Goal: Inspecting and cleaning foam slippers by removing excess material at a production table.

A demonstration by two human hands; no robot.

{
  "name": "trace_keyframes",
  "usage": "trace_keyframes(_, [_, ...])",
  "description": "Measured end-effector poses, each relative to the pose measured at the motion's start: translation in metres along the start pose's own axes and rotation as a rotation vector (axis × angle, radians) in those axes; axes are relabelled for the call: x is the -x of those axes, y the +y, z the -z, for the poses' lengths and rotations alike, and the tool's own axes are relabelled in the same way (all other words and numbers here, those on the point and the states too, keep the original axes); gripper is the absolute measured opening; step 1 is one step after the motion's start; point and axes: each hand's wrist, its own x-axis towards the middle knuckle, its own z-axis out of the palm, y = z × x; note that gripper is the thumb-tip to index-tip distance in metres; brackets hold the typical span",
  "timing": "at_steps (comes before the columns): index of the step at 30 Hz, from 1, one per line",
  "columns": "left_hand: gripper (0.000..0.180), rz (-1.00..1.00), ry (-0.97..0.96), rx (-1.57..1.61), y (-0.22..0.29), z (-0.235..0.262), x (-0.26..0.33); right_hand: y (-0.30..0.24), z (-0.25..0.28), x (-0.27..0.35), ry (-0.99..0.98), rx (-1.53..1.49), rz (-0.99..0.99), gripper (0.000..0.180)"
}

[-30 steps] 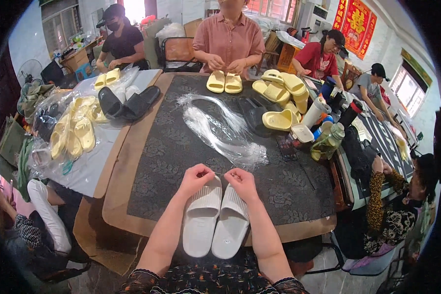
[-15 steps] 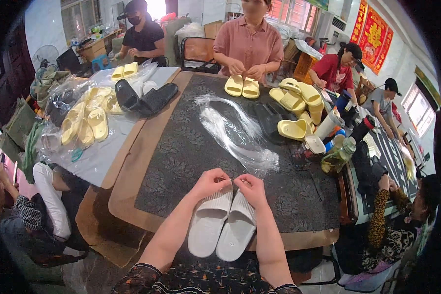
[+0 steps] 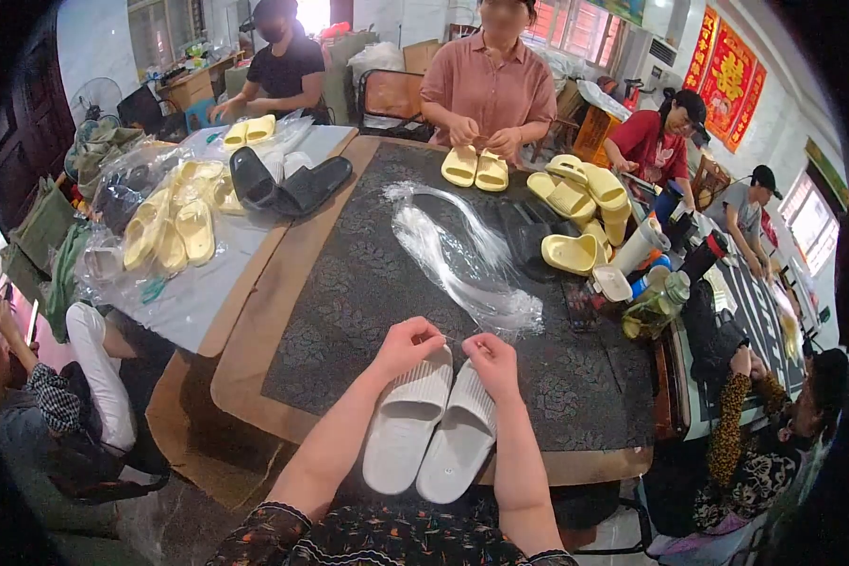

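A pair of light grey slides [image 3: 407, 443] lies side by side at the near table edge, with ribbed straps and toes pointing away from me. My left hand [image 3: 410, 349] is pinched above the toe of the left slide. Level with it, my right hand [image 3: 491, 363] is pinched over the toe of the right slide. Between my fingertips runs a thin clear strand, hard to make out. Just beyond my hands lies a looped bundle of clear plastic strands [image 3: 443, 269] on the dark patterned mat [image 3: 340, 311].
Yellow slides [image 3: 571, 198], black slides [image 3: 524, 236], cups and a lidded jar [image 3: 656, 307] crowd the table's right side. On the left table, yellow slides [image 3: 198, 231] lie on plastic bags near black slides [image 3: 288, 189]. Across the table, a person [image 3: 491, 90] handles yellow slides; other people sit around.
My hands have drawn slightly apart above the toes, with the thin strand showing between them. The view has shifted a little; the slides stay in place.
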Motion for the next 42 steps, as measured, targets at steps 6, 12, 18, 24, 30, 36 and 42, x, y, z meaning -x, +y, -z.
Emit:
trace_keyframes(6, [0.016,0.04,-0.054,-0.001,0.002,0.0,0.0,0.004,0.0,0.0,-0.014,-0.028,0.009,0.015])
trace_keyframes(12, [0.023,0.136,0.123,0.294,-0.016,0.014,-0.015,-0.011,0.001,0.002,0.009,-0.003,0.021,0.015])
trace_keyframes(18, [0.03,0.22,0.656,0.613,-0.03,0.099,-0.084,-0.011,0.004,0.001,0.007,0.056,0.027,0.016])
trace_keyframes(24, [0.043,0.111,0.684,0.432,-0.065,0.205,-0.155,-0.007,0.0,0.001,-0.021,0.06,-0.011,0.017])
trace_keyframes(30, [0.052,0.244,0.724,0.461,-0.087,0.262,-0.195,-0.009,-0.001,0.001,-0.039,0.079,-0.108,0.016])
trace_keyframes(36, [0.046,0.259,0.703,0.728,-0.114,0.304,-0.213,-0.005,-0.005,-0.003,-0.067,0.013,-0.12,0.014])
trace_keyframes(42, [0.049,0.143,0.606,0.882,-0.105,0.311,-0.217,-0.005,0.002,-0.002,-0.07,0.059,-0.146,0.013])
